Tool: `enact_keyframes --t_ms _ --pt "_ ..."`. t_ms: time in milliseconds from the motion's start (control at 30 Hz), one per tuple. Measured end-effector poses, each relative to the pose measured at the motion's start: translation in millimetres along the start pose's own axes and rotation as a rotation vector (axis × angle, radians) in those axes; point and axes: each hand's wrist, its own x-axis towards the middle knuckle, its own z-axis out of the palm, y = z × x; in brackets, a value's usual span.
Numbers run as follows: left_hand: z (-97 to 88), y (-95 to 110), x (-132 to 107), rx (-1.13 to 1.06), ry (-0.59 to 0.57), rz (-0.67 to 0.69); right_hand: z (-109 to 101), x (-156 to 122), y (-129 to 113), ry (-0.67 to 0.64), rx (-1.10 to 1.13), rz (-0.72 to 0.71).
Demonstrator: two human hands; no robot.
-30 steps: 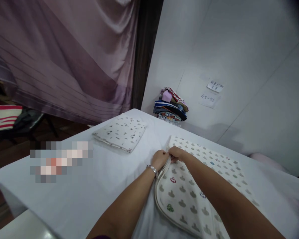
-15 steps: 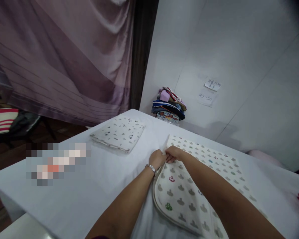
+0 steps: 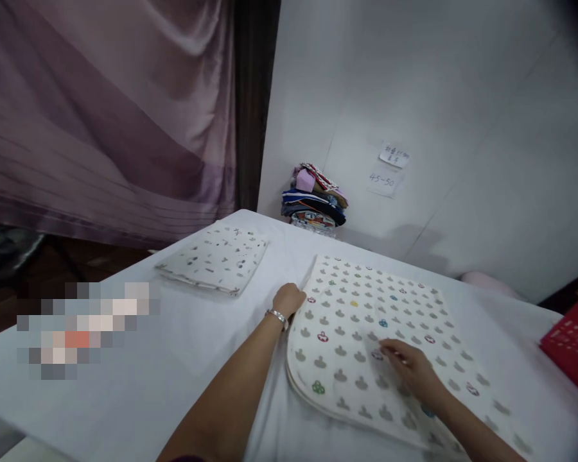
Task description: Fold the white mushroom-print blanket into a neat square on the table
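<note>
Cream cloth (image 3: 366, 330) in grey, red, green, blue and yellow mushroom-like print, white table (image 3: 187, 359), mauve curtain (image 3: 125, 122), red basket (image 3: 575, 343)

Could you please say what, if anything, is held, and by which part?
The left hand is at the left edge of the cream printed cloth; whether it pinches cannot be told. The right hand, over the cloth, shows no clear hold.

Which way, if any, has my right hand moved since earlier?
Yes: judged against the handwritten 45-50 wall note, your right hand has moved rightward and toward you.
</note>
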Motion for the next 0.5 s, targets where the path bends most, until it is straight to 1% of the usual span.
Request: enact_keyframes --t_ms 133,200,233,300,367,433,467,500 --pt "-0.8 3 -1 0.070 0.003 0.010 -72 -53 98 0.319 -0.199 0.181" --pt "-1.6 5 -1 0.105 -0.003 0.019 -106 -75 134 0.450 -0.268 0.310" --pt "-2.5 7 0 0.122 -0.005 0.027 -120 -85 145 0.503 -0.274 0.385" --pt "-5.0 10 3 0.145 -0.028 0.044 -141 -98 156 0.560 -0.205 0.513" --pt "-8.3 14 7 0.162 -0.066 0.050 -151 -102 154 0.542 -0.037 0.616" --pt "-11.2 17 11 0.176 -0.090 0.061 -151 -97 147 0.444 0.116 0.669" --pt "-12.1 18 13 0.178 -0.098 0.066 -149 -92 143 0.401 0.137 0.665" --pt "-12.5 19 14 0.175 -0.105 0.068 -146 -87 140 0.411 0.107 0.639"
